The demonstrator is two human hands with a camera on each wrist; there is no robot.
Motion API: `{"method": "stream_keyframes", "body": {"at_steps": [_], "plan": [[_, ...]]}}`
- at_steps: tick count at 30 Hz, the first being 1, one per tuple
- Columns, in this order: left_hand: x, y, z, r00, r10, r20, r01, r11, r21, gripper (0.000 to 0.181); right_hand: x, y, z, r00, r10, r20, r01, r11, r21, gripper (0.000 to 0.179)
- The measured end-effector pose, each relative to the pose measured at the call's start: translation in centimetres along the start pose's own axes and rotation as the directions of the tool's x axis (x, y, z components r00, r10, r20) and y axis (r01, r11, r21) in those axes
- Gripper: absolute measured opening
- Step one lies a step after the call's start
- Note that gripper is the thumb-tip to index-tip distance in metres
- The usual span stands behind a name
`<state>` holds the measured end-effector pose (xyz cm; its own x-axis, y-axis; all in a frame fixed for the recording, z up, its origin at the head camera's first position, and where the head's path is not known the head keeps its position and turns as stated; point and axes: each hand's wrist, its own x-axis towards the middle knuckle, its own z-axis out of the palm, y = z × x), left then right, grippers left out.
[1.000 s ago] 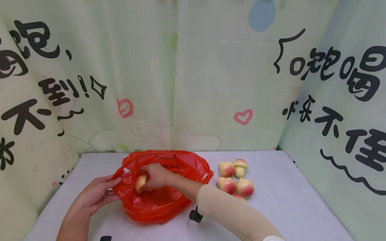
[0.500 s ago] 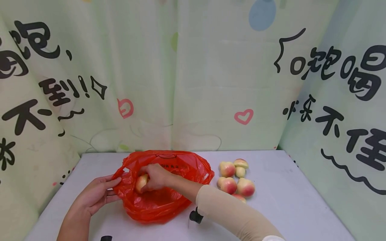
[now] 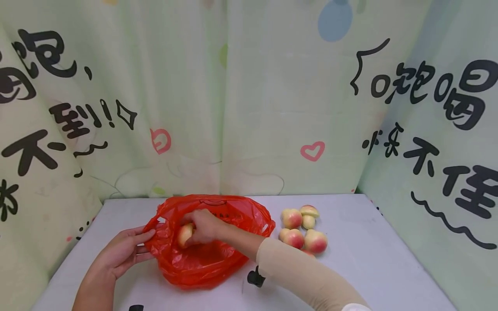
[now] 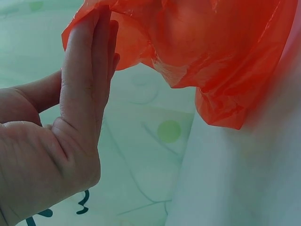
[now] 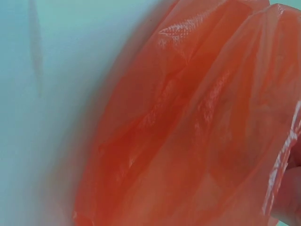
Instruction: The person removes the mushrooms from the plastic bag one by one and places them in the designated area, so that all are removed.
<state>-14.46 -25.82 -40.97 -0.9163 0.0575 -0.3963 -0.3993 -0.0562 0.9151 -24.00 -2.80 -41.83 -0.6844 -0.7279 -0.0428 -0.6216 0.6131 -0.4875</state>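
A red plastic bag (image 3: 202,272) lies on the table with its mouth spread open. At its left rim, my left hand (image 3: 118,251) pinches the plastic between thumb and index finger, the other fingers stretched along the outside. My right hand (image 3: 204,226) reaches into the bag's mouth and grips a pale yellow-and-pink mushroom (image 3: 185,235), partly covered by the fingers. In the left wrist view, the left hand (image 4: 77,113) shows upright against the bag (image 4: 211,52). Bag plastic (image 5: 178,127) fills most of the right wrist view, and only part of the right hand shows at its right edge.
Right of the bag are several similar pink-and-yellow mushrooms, one standing on its stem (image 3: 309,217) and another nearer me (image 3: 316,241). One is partly behind the right sleeve (image 3: 303,272). Printed curtains (image 3: 264,108) enclose the white table (image 3: 369,259) behind and at both sides.
The right hand and the mushroom in it have shifted slightly to the right inside the bag. My left hand keeps its hold on the rim.
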Motion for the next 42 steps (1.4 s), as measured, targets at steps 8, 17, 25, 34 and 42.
{"method": "stream_keyframes", "body": {"at_steps": [8,17,25,34,42], "plan": [[0.0,-0.1,0.0,1.0,-0.001,0.002,0.001,1.0,-0.017,0.063,-0.8,0.3,-0.5,1.0,0.001,-0.002,-0.001,0.999,0.039,0.046],[0.0,-0.2,-0.1,1.0,0.01,0.015,-0.009,1.0,-0.025,0.064,-2.0,0.4,-1.4,1.0,0.007,0.003,-0.007,0.996,0.092,0.046],[0.1,-0.1,-0.1,1.0,0.0,0.013,0.0,1.0,-0.022,0.063,-3.1,0.9,-2.0,1.0,0.006,-0.002,-0.005,0.994,0.107,0.047],[0.0,0.0,0.0,1.0,-0.002,0.014,0.002,1.0,-0.016,0.062,-4.2,1.5,-2.4,1.0,-0.009,-0.015,0.011,0.99,0.144,0.05],[0.0,0.0,0.0,1.0,-0.002,0.019,0.002,1.0,-0.025,0.064,-5.5,1.9,-2.8,1.0,0.006,-0.031,-0.002,0.989,0.148,0.05]]}}
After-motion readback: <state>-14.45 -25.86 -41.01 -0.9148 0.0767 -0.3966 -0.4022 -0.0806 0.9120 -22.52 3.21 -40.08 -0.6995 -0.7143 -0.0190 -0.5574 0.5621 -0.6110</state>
